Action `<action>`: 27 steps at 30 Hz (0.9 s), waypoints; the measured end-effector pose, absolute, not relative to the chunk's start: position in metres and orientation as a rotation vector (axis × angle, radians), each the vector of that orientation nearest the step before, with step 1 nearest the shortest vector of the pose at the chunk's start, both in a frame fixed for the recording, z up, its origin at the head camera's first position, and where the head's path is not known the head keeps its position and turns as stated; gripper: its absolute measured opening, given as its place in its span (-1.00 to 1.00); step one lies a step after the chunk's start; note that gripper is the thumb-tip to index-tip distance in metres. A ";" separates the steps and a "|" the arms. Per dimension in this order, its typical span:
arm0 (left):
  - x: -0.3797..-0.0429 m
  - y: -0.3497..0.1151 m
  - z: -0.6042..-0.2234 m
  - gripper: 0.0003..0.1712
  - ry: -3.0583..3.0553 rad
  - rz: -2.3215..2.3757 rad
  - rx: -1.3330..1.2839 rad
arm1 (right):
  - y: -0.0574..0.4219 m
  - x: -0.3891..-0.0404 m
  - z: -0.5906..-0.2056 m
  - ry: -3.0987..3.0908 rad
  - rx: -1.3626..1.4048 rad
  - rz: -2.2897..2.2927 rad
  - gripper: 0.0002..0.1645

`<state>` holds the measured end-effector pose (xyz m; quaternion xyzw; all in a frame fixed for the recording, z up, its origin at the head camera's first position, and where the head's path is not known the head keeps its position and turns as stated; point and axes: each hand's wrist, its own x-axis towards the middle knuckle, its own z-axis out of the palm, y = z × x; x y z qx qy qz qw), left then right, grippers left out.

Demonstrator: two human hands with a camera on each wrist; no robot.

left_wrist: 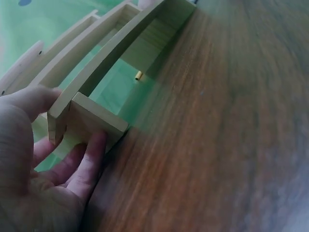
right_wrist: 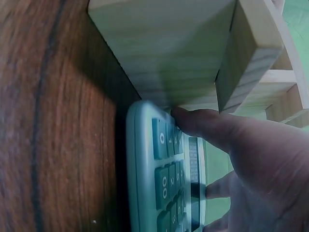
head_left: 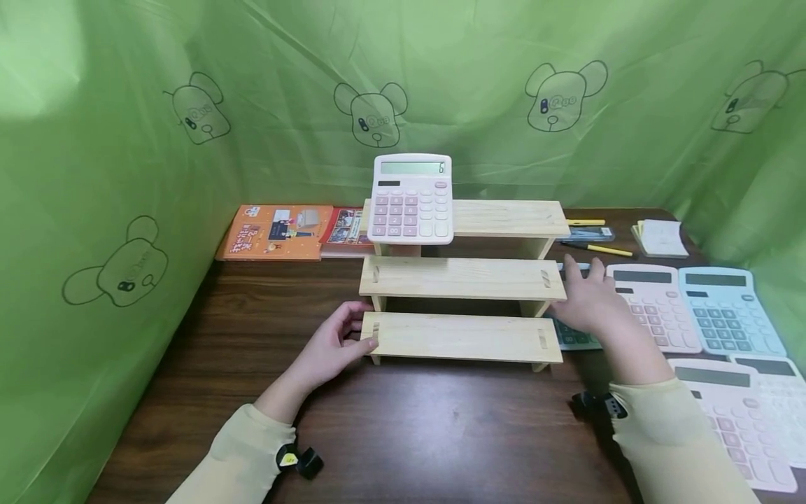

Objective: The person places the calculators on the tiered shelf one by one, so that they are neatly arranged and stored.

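Observation:
A three-step pale wooden rack [head_left: 462, 278] stands on the dark table, with a pink-and-white calculator [head_left: 412, 199] propped upright on its top step. My left hand [head_left: 334, 346] grips the left end of the bottom step; the thumb lies on top and the other fingers [left_wrist: 91, 159] reach underneath by the side panel. My right hand [head_left: 588, 301] is spread over a teal calculator [right_wrist: 140, 169] lying beside the rack's right end. The right thumb [right_wrist: 203, 125] touches down between rack and calculator, and the other fingers extend past its screen.
Pink [head_left: 655, 308] and blue [head_left: 730, 311] calculators lie to the right, with another pink one [head_left: 730, 420] nearer. An orange book [head_left: 277, 231] is at the back left. Pens [head_left: 598, 249] and a paper pad [head_left: 661, 238] are behind the right hand. Green curtains [head_left: 466, 84] enclose the table.

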<state>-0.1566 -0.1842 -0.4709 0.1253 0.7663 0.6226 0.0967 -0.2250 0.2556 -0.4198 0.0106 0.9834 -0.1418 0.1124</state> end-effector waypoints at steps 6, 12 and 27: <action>-0.155 -0.187 -0.468 -0.14 2.281 1.731 0.416 | 0.254 -0.223 -0.418 2.886 0.029 -0.405 0.35; -0.156 -0.189 -0.463 -0.09 2.285 1.662 0.386 | 0.251 -0.222 -0.417 2.884 0.033 -0.402 0.37; -0.158 -0.196 -0.466 -0.09 2.270 1.725 0.453 | 0.253 -0.222 -0.424 2.827 -0.035 -0.368 0.41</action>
